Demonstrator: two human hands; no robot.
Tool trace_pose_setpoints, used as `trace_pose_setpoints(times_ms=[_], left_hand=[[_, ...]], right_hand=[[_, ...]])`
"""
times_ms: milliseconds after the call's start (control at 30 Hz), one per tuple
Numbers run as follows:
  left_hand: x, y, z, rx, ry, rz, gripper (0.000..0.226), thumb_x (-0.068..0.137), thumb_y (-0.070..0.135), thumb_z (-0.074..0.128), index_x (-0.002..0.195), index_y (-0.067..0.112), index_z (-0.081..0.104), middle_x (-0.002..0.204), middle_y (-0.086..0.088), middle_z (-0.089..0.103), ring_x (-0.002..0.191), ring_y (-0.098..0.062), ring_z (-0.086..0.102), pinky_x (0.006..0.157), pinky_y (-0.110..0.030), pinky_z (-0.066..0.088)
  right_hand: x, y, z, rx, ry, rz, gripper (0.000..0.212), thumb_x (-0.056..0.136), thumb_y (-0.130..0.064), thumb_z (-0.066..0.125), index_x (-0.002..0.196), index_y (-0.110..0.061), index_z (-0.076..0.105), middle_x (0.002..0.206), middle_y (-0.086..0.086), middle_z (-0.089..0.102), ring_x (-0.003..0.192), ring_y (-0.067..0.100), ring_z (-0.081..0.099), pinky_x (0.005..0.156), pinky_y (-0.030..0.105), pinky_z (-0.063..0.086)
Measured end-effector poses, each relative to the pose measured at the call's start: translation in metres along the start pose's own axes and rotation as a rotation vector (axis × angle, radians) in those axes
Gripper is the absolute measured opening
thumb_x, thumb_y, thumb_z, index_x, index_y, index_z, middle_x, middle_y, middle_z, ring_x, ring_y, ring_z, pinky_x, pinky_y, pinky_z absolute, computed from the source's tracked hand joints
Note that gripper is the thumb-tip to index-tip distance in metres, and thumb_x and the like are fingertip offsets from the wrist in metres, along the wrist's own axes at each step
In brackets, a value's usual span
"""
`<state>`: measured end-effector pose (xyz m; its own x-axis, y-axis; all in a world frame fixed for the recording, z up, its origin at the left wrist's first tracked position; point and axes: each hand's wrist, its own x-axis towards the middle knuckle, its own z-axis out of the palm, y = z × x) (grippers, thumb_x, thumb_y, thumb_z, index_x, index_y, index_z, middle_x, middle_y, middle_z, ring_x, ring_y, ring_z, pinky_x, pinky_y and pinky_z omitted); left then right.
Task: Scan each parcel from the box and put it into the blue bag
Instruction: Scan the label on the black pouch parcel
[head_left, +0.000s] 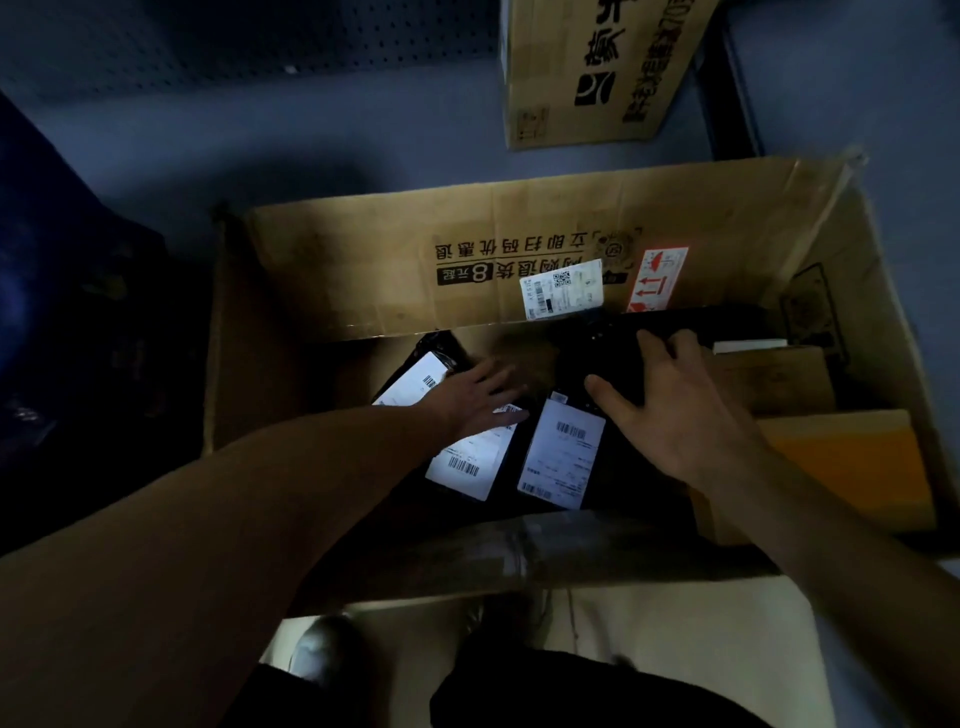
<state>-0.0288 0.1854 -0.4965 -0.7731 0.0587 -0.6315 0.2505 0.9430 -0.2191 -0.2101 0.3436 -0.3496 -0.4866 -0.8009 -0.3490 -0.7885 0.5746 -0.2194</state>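
Observation:
A large open cardboard box (291, 374) stands on the floor in front of me. Inside lie several black parcels with white barcode labels: one at the left (415, 382), one in the middle (467, 462), one beside it (563, 452). My left hand (475, 397) reaches into the box with its fingers spread, resting on the middle parcel. My right hand (670, 410) lies flat with fingers apart on a big black parcel (597, 353) at the back of the box. The dark blue bag (67, 322) sits at the far left in shadow.
A brown parcel (774, 379) and an orange-brown parcel (852, 462) fill the box's right side. A second printed cardboard box (587, 73) stands on the floor behind. A box flap (519, 561) hangs toward me over my shoes (322, 649).

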Motion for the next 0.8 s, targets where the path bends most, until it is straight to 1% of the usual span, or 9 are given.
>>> trace_pose_setpoints(times_ms=[133, 267, 333, 433, 533, 633, 733, 800], left_hand=[[0.019, 0.012, 0.007, 0.101, -0.050, 0.085, 0.099, 0.087, 0.017, 0.074, 0.157, 0.028, 0.004, 0.165, -0.011, 0.001, 0.150, -0.038, 0.006, 0.116, -0.061, 0.008], [0.027, 0.018, 0.017, 0.147, -0.083, 0.080, 0.110, 0.082, 0.021, 0.079, 0.157, 0.030, 0.000, 0.165, -0.008, -0.005, 0.150, -0.037, -0.007, 0.114, -0.065, -0.004], [0.029, 0.021, 0.025, 0.124, -0.094, 0.072, 0.108, 0.085, 0.023, 0.077, 0.156, 0.033, -0.004, 0.165, -0.006, -0.008, 0.150, -0.036, -0.010, 0.112, -0.067, -0.008], [0.029, 0.018, 0.030, 0.061, -0.103, 0.061, 0.112, 0.084, 0.028, 0.078, 0.155, 0.034, -0.008, 0.164, -0.004, -0.014, 0.151, -0.033, -0.011, 0.112, -0.069, 0.004], [0.027, 0.012, 0.026, -0.041, -0.166, 0.064, 0.105, 0.087, 0.024, 0.072, 0.156, 0.036, -0.007, 0.163, -0.005, -0.020, 0.150, -0.034, -0.012, 0.110, -0.073, 0.013], [0.024, 0.006, 0.023, -0.028, -0.212, 0.064, 0.106, 0.088, 0.024, 0.071, 0.154, 0.039, -0.010, 0.162, -0.005, -0.024, 0.150, -0.037, -0.007, 0.104, -0.074, 0.022], [0.018, 0.002, 0.026, -0.016, -0.176, 0.051, 0.109, 0.086, 0.023, 0.074, 0.154, 0.040, -0.009, 0.162, -0.006, -0.024, 0.149, -0.040, 0.000, 0.105, -0.074, 0.021], [0.017, 0.002, 0.028, -0.001, -0.141, 0.050, 0.110, 0.084, 0.024, 0.075, 0.154, 0.041, -0.009, 0.163, -0.007, -0.022, 0.148, -0.042, 0.001, 0.105, -0.076, 0.020]], right_hand=[[0.001, 0.003, 0.009, 0.041, -0.020, 0.012, 0.081, 0.089, -0.073, 0.040, 0.149, -0.017, 0.034, 0.133, 0.012, 0.040, 0.118, 0.028, 0.049, 0.092, 0.042, 0.051], [0.000, 0.004, 0.017, 0.041, -0.033, 0.020, 0.081, 0.089, -0.072, 0.042, 0.150, -0.018, 0.033, 0.134, 0.011, 0.039, 0.119, 0.027, 0.047, 0.090, 0.039, 0.050], [0.000, 0.003, 0.018, 0.029, -0.043, 0.010, 0.082, 0.089, -0.072, 0.041, 0.150, -0.018, 0.032, 0.133, 0.010, 0.039, 0.118, 0.026, 0.048, 0.090, 0.039, 0.050], [0.004, 0.002, 0.016, 0.022, -0.048, 0.000, 0.085, 0.088, -0.073, 0.038, 0.152, -0.016, 0.031, 0.133, 0.011, 0.039, 0.118, 0.027, 0.049, 0.092, 0.041, 0.051], [0.007, 0.000, 0.014, 0.014, -0.045, 0.012, 0.086, 0.087, -0.074, 0.038, 0.152, -0.017, 0.031, 0.135, 0.012, 0.038, 0.121, 0.028, 0.046, 0.095, 0.044, 0.049], [0.009, -0.003, 0.015, 0.000, -0.039, 0.001, 0.086, 0.088, -0.073, 0.038, 0.151, -0.015, 0.033, 0.133, 0.013, 0.040, 0.120, 0.030, 0.046, 0.095, 0.045, 0.049], [0.008, -0.005, 0.018, 0.005, -0.056, -0.004, 0.085, 0.089, -0.072, 0.040, 0.152, -0.015, 0.031, 0.135, 0.012, 0.038, 0.121, 0.029, 0.045, 0.095, 0.043, 0.049], [0.008, -0.006, 0.020, 0.018, -0.063, -0.009, 0.085, 0.090, -0.071, 0.040, 0.152, -0.014, 0.031, 0.134, 0.012, 0.037, 0.121, 0.029, 0.045, 0.094, 0.043, 0.049]])
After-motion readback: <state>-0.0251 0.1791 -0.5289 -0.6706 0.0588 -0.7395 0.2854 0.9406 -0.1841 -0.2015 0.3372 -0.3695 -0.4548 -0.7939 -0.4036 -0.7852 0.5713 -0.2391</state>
